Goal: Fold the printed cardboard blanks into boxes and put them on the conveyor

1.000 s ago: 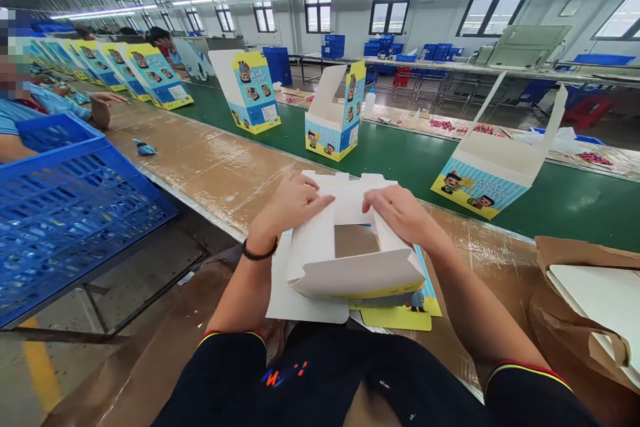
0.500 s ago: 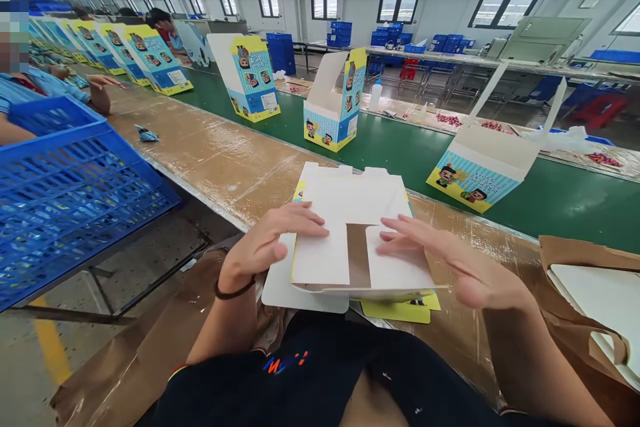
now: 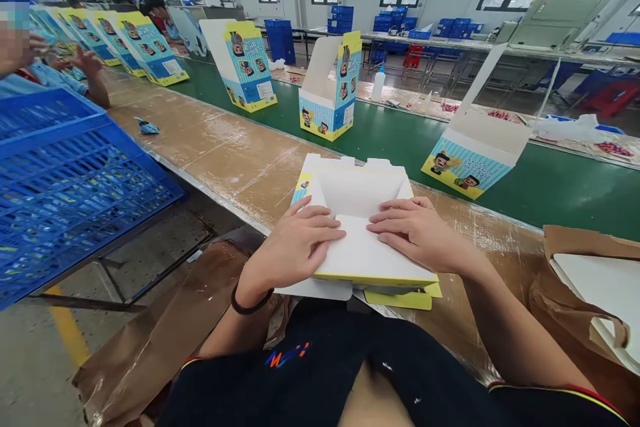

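Right before me lies a partly folded cardboard box, white inside with yellow and blue printed edges. Its near white flap is folded inward with a yellow edge toward me. My left hand rests on the flap's left part, fingers stretched out, palm down. Opposite it, my right hand presses on the right part with its fingers extended. The fingertips of the two hands are a short way apart. Beneath the box, a yellow cardboard piece and a white flap stick out toward my body.
Printed boxes stand open-topped on the green conveyor belt. A blue crate sits at the left, with a co-worker's raised hand behind it. A small blue packet lies on the brown-covered table. White sheets in brown paper are at right.
The near flap has been folded in over the two side flaps, covering the gap between them. Both my hands have moved closer together onto it. The co-worker's hand has risen.
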A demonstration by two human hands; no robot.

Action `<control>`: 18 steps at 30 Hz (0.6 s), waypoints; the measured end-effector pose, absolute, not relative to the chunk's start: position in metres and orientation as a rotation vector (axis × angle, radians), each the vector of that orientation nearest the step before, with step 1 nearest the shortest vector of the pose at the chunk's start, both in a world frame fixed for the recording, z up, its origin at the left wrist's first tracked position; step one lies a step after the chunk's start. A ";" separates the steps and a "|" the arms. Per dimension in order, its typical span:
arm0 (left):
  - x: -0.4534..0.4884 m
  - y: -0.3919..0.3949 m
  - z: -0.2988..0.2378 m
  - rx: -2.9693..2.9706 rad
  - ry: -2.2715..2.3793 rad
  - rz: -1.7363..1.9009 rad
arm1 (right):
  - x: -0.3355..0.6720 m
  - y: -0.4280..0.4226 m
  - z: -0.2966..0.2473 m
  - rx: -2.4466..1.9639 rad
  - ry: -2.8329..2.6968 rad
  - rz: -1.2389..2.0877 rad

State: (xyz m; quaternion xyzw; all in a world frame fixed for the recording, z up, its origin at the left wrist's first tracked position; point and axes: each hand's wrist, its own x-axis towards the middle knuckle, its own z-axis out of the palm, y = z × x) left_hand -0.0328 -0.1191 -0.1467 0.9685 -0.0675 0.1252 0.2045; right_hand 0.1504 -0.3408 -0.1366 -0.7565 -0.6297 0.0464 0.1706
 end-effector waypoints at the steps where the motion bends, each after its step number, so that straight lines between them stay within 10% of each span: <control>1: -0.032 -0.119 -0.145 2.724 -0.178 0.319 | 0.149 -0.340 -0.135 -2.163 -1.793 0.165; 10: -0.037 -0.113 -0.166 2.439 0.160 0.487 | 0.155 -0.347 -0.176 -1.799 -1.005 -0.099; 18: -0.040 -0.117 -0.181 2.137 0.202 0.446 | 0.147 -0.329 -0.213 -1.558 -0.548 0.437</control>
